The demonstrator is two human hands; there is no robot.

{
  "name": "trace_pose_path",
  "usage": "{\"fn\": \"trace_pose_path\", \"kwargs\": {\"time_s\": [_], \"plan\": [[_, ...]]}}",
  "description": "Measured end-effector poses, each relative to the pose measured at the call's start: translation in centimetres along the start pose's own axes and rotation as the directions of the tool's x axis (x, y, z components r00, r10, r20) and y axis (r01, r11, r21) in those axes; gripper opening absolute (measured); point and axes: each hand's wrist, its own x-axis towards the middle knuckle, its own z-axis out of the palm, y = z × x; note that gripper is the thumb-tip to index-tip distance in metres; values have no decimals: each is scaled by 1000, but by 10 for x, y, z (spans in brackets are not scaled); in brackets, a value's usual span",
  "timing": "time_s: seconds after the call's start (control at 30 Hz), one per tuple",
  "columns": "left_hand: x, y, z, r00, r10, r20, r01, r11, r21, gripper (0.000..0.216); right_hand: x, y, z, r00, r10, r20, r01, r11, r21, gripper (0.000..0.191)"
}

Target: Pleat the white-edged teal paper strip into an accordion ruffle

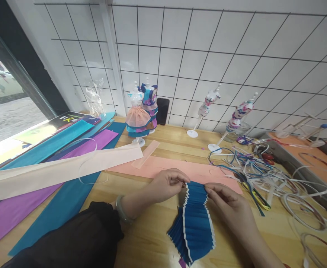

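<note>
A strip of pleated blue fabric (198, 223) with white-trimmed edges hangs between my two hands, its lower part folded back to the left. My left hand (170, 184) pinches the top left corner of the strip between thumb and fingers. At the top right corner, my right hand (227, 199) grips the edge in the same way. Behind the hands a flat peach fabric strip (163, 167) lies on the wooden table (146, 238). A small purple piece (182, 262) shows at the bottom end of the blue fabric.
Cream (68, 169), purple and teal fabric strips spread across the left. Two dressed mini mannequins (137, 119) and a phone (162, 111) stand by the tiled wall, with undressed mannequins (208, 102) further right. Tangled ribbons (247, 167) and yellow-handled scissors (256, 195) lie at right.
</note>
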Motion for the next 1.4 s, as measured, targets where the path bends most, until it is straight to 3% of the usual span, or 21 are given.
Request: {"fn": "trace_pose_path", "kwargs": {"time_s": [0.17, 0.3, 0.67, 1.03, 1.23, 1.4], "plan": [[-1, 1, -1, 995, 96, 2, -95, 982, 165, 13, 1, 0, 0, 1000, -2, 0, 2, 1000, -13, 20], [0, 2, -2, 993, 113, -38, -102, 968, 227, 10, 0, 1, 0, 1000, -6, -6, 6, 1000, -25, 20], [3, -1, 0, 990, 23, -137, -26, 999, -19, 4, -4, -4, 0, 986, -163, -46, 158, 983, -96, 17], [3, -3, 0, 978, -144, -149, 120, 980, -160, 20, -8, 3, 4, 996, -77, -39, 76, 997, -23, 28], [2, -1, 2, 980, -142, -141, 127, 986, -109, 22, -7, 1, 5, 973, -222, 54, 227, 968, -104, 34], [-1, 0, 6, 987, -122, -101, 118, 992, -38, 20, -6, 2, 7, 921, -369, 127, 388, 904, -180, 27]]}}
